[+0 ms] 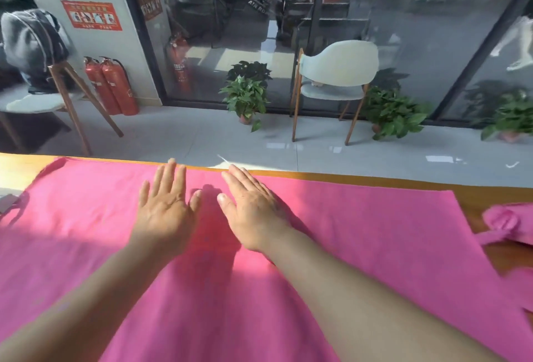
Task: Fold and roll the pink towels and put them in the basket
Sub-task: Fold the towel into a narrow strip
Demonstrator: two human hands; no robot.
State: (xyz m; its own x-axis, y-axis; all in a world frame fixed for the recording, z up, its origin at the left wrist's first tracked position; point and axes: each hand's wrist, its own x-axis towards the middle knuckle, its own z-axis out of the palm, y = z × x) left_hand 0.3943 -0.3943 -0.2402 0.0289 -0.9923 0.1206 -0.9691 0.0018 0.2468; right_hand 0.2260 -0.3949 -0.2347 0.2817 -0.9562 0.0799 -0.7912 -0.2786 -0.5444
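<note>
A large pink towel [360,232] lies spread flat over the wooden table [490,188], reaching from the far edge towards me. My left hand [165,206] rests palm down on it with straight fingers, near the far edge. Beside it, my right hand [251,209] also lies flat on the cloth with fingers extended. A small gap separates the two hands. A second pink towel [507,224] lies bunched at the table's right side. No basket is in view.
A grey object [7,203] sits at the table's left edge. Beyond the table are a tiled floor, a light chair [334,79], potted plants [245,99], red fire extinguishers [112,87] and a glass wall.
</note>
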